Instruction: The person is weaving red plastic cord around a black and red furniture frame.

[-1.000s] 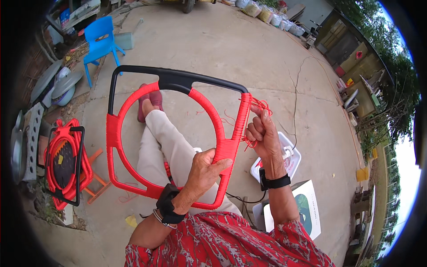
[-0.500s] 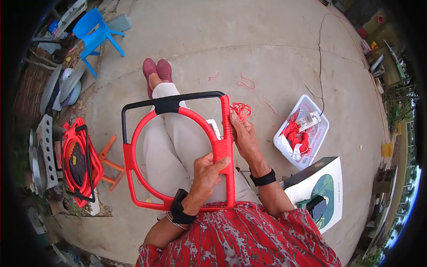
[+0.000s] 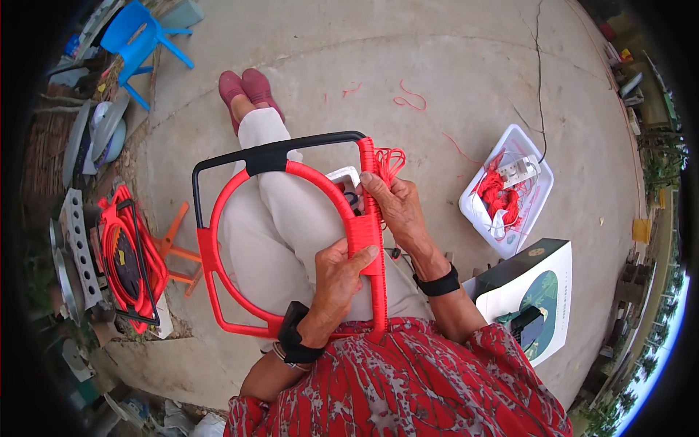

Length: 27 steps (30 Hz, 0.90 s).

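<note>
Across my lap lies a black metal frame point(image 3: 280, 140) with a ring inside it, most of it bound tightly in red cord; the stretch farthest from me is bare black. My left hand point(image 3: 338, 280) is closed round the wrapped joint where ring and right side bar meet, thumb on top. At the upper part of that bar, my right hand point(image 3: 399, 211) is closed with its thumb against the wrapping. A looped bundle of red cord point(image 3: 389, 162) sticks out just beyond its fingers, whose tips are partly hidden.
A white plastic basket point(image 3: 470, 211) with red cord and a power strip stands right, beside a printed box point(image 3: 557, 291). At left are another red-wrapped frame point(image 3: 149, 255), an orange stool point(image 3: 171, 244) and a blue chair point(image 3: 135, 44). Cord scraps point(image 3: 411, 98) lie on the concrete.
My right hand has come in closer against the side bar, and the cord bundle has shifted slightly with it. My left hand keeps its hold. The whole view has shifted a little.
</note>
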{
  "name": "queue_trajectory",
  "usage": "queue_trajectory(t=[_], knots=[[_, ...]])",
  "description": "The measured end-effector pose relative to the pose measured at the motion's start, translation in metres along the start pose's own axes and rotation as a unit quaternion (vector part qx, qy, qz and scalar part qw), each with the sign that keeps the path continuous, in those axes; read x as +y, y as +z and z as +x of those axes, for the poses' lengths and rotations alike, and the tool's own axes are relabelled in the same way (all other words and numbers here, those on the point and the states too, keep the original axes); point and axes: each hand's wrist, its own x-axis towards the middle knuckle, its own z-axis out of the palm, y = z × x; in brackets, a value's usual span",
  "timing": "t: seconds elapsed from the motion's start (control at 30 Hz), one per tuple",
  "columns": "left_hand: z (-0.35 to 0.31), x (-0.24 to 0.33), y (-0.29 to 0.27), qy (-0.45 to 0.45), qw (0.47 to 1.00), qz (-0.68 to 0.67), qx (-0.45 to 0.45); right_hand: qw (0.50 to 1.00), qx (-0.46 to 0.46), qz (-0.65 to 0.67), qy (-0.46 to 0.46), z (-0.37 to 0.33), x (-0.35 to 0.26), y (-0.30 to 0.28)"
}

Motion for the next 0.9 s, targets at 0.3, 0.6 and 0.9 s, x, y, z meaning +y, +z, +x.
queue_trajectory(t=[0.3, 0.6, 0.9], knots=[[-0.002, -0.004, -0.002, 0.005, 1.0, -0.01, 0.008, 1.0, 0.004, -0.001, -0.011, -0.008, 0.002, 0.006], [0.003, 0.0, -0.002, 0.025, 0.999, -0.036, 0.003, 0.995, 0.079, 0.037, -0.041, -0.004, 0.012, -0.006], [0.008, 0.0, -0.008, 0.006, 0.999, -0.054, 0.003, 0.996, 0.06, 0.017, -0.068, -0.014, 0.036, -0.012]])
